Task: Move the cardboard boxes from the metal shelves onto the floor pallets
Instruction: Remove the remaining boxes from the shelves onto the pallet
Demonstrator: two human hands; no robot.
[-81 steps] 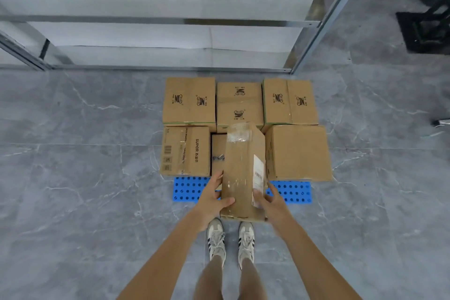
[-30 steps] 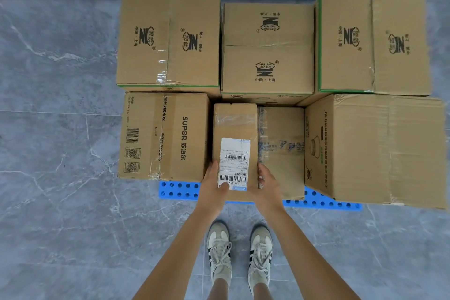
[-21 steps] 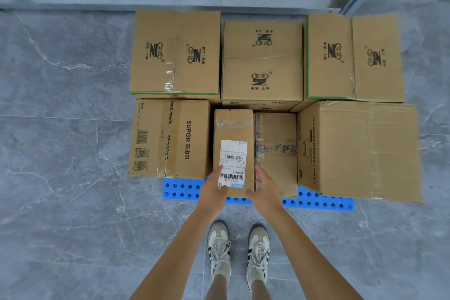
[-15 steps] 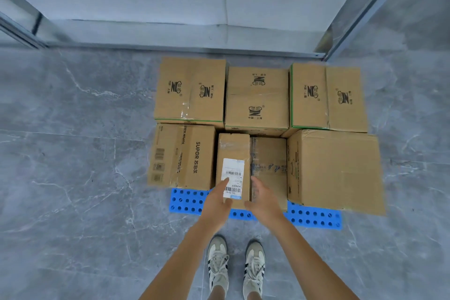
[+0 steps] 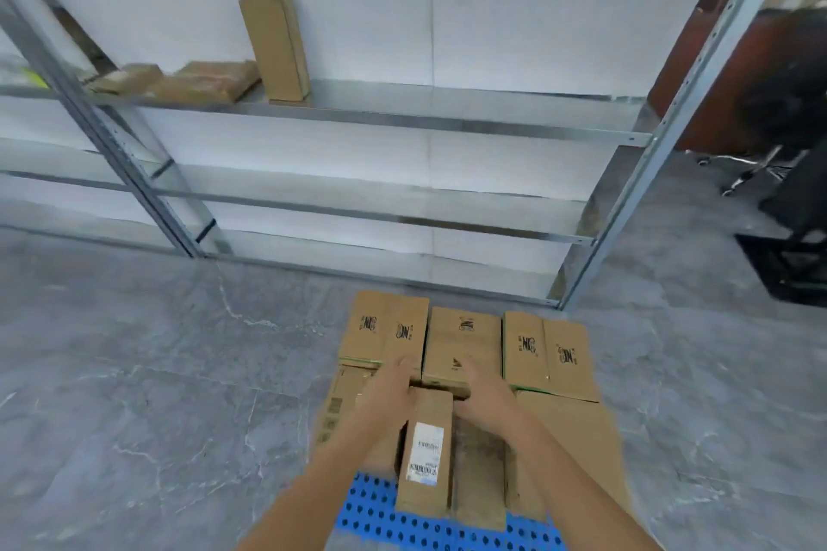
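Several cardboard boxes sit packed together on the blue floor pallet [image 5: 380, 514]. The narrow box with a white barcode label [image 5: 425, 447] lies in the front row between its neighbours. My left hand [image 5: 389, 394] and my right hand [image 5: 485, 398] hover above the boxes on either side of it, fingers loose, holding nothing. On the metal shelf [image 5: 402, 116] an upright tall box [image 5: 275, 49] stands, with two flat boxes [image 5: 210, 78] lying to its left.
The shelf's lower levels [image 5: 358, 210] hold nothing visible. Steel uprights [image 5: 671, 116] frame the rack. A black office chair [image 5: 778, 121] and a black crate [image 5: 787, 264] stand at the right. Grey marble floor [image 5: 134, 394] surrounds the pallet.
The narrow labelled box was set down into the pallet's front row and both hands came off it. My view has lifted from the pallet up to the shelves.
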